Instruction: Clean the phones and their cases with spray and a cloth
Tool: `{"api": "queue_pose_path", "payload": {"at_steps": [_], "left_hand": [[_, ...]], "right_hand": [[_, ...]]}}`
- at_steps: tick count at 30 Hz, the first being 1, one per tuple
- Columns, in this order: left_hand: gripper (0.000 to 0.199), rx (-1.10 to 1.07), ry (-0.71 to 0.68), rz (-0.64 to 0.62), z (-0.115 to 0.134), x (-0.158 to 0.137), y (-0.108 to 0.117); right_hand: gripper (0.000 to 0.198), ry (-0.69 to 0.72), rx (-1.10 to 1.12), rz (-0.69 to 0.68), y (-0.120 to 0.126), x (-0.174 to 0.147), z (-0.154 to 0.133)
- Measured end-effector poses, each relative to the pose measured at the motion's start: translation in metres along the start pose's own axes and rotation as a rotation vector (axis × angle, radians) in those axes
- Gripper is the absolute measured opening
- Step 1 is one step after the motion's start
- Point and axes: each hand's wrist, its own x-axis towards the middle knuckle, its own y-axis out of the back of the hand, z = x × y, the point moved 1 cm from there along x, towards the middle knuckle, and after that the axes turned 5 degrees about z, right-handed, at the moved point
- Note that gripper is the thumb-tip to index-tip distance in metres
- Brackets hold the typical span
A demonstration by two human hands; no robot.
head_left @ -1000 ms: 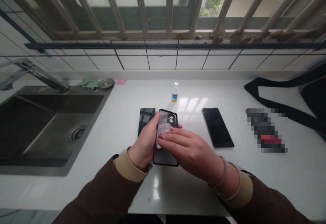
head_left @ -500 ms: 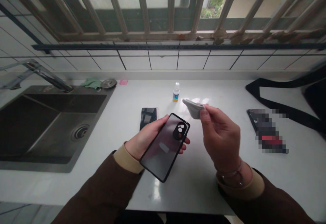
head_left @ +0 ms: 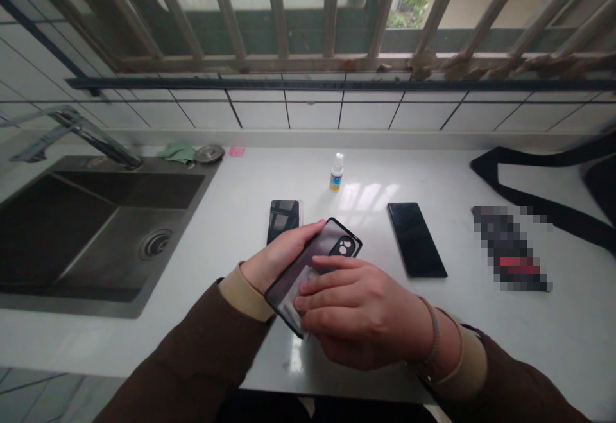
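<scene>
A translucent phone case (head_left: 314, 246) with a black rim and camera cutouts lies tilted across my left hand (head_left: 276, 251). My left thumb runs along its upper edge; the other fingers are hidden beneath it. Over the lower half of the case, my right hand (head_left: 353, 304) presses a pale grey cloth (head_left: 294, 286) flat against the surface, and the fingers cover most of that cloth. Just behind the case, a phone (head_left: 283, 216) with a dark screen lies on the counter, partly covered by my left hand. To the right, a larger black phone (head_left: 416, 239) lies flat.
A small white spray bottle (head_left: 336, 172) stands beyond the case. At left are a dark sink (head_left: 137, 233), a faucet (head_left: 91, 137), a green cloth (head_left: 176, 152) and a metal drain lid (head_left: 209, 153). A black strap (head_left: 539, 208) lies at right near a blurred dark object (head_left: 513, 250).
My right hand has come down and left with the cloth, from above the counter onto the phone case. The black phone at right, hidden before, now shows. The left hand stays nearly still.
</scene>
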Motion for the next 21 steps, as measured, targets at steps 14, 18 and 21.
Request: {"api": "queue_pose_path", "payload": {"at_steps": [14,18,21], "left_hand": [[0.064,-0.024,0.201,-0.263,0.005,-0.01,-0.006],[0.058,-0.05,0.195,-0.251,0.003,-0.005,-0.005],[0.037,-0.111,0.087,-0.124,0.001,0.003,-0.001]], "right_hand": [[0.016,-0.724,-0.294,0.695,0.03,-0.005,0.012],[0.018,-0.481,-0.371,0.448,0.02,-0.003,0.017],[0.02,-0.277,-0.275,0.203,0.006,-0.001,0.012]]}}
